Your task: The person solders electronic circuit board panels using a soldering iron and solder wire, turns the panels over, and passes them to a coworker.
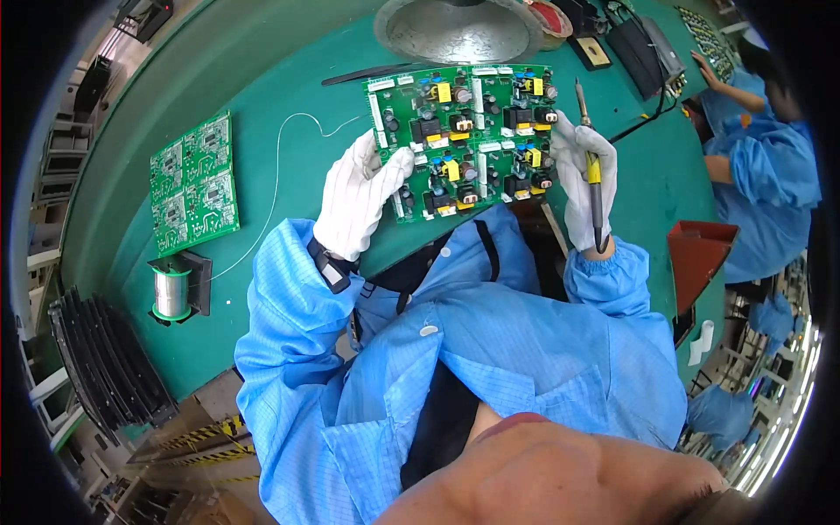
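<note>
A green circuit board panel (477, 144), crowded with yellow, black and white components, is held up in front of me, component side showing. My left hand (357, 199), in a white glove, is closed on its left edge, thumb over the front. My right hand (575, 197), also gloved, grips a soldering iron (595, 175) with a yellow and black handle, its tip pointing away from me. Those right fingers also meet the panel's right edge. Thin solder wire (278, 166) runs from a spool (171, 293) toward the panel's left edge, near my left hand; its end is hidden.
On the green bench (302, 83), another circuit board panel (194, 184) lies at left. Black racks (109, 359) stand at the near left. A metal hood (459, 31) overhangs the far side. At right are a red bin (698, 258) and a co-worker in blue (757, 192).
</note>
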`<state>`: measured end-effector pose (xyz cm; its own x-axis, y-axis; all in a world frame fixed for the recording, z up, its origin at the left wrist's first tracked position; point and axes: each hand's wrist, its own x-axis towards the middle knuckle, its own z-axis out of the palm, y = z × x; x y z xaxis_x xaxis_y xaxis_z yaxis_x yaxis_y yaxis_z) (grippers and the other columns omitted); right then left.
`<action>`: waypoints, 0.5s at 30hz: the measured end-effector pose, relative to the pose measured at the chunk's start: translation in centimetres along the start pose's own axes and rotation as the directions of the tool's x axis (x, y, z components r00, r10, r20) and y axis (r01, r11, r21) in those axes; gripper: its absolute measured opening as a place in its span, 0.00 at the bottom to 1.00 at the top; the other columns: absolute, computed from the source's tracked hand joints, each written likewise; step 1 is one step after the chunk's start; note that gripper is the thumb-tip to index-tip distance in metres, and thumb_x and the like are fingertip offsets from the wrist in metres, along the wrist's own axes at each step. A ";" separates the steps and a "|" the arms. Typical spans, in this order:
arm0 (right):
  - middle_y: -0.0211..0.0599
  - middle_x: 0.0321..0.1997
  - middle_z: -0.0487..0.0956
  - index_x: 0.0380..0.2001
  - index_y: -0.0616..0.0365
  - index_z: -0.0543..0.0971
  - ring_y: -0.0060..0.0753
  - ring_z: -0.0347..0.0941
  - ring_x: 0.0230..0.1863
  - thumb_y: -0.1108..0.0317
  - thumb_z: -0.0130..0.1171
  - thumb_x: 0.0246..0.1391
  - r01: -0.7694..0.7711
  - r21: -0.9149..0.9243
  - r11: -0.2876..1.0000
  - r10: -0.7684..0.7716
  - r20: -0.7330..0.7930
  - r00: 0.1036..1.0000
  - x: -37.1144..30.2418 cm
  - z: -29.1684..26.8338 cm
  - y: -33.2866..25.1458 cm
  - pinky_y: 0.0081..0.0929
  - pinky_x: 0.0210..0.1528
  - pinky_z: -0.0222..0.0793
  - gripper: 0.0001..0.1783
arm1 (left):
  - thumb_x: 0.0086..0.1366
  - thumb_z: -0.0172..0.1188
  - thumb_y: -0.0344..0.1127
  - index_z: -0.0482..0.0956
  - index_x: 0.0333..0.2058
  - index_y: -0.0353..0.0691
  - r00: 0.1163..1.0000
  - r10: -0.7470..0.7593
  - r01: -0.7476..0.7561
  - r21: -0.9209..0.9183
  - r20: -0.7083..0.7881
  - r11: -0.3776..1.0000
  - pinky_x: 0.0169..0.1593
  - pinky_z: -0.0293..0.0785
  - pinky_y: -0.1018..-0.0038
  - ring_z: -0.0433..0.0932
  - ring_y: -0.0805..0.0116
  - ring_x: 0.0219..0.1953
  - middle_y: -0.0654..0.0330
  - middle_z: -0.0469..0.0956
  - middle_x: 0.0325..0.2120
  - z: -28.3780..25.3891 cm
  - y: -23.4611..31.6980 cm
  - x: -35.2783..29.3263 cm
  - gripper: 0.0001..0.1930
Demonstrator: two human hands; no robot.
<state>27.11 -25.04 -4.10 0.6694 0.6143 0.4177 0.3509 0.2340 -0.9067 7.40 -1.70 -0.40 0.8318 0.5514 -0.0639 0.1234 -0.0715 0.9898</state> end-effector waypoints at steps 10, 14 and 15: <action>0.61 0.66 0.69 0.57 0.60 0.64 0.44 0.72 0.63 0.74 0.52 0.68 -0.013 0.045 0.999 0.016 -0.054 0.998 0.1 0.7 -1.9 0.37 0.65 0.69 0.17 | 0.70 0.61 0.45 0.77 0.50 0.34 0.998 0.060 -0.060 -0.021 -0.019 0.998 0.41 0.73 0.74 0.77 0.75 0.33 0.59 0.82 0.33 -0.4 -1.0 0.4 0.20; 0.66 0.69 0.65 0.60 0.53 0.62 0.46 0.76 0.59 0.74 0.48 0.70 0.015 -0.017 1.000 -0.015 -0.011 1.000 0.1 0.4 -1.8 0.37 0.56 0.73 0.18 | 0.70 0.61 0.45 0.77 0.51 0.33 1.000 0.004 -0.003 -0.010 0.014 1.000 0.42 0.73 0.75 0.78 0.76 0.35 0.60 0.82 0.35 -0.8 -0.8 0.5 0.21; 0.67 0.69 0.65 0.61 0.52 0.61 0.46 0.76 0.59 0.74 0.47 0.70 0.029 0.019 0.999 -0.029 0.003 1.000 0.2 0.5 -1.9 0.37 0.56 0.74 0.18 | 0.70 0.61 0.45 0.77 0.51 0.33 1.000 0.002 -0.002 -0.009 0.014 1.000 0.42 0.73 0.75 0.78 0.76 0.35 0.60 0.82 0.35 -0.9 -1.1 0.6 0.21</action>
<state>26.24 -24.98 -2.27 0.6572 0.6093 0.4437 0.3574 0.2664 -0.8952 7.25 -0.58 -1.42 0.8396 0.5395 -0.0639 0.1169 -0.0646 0.9910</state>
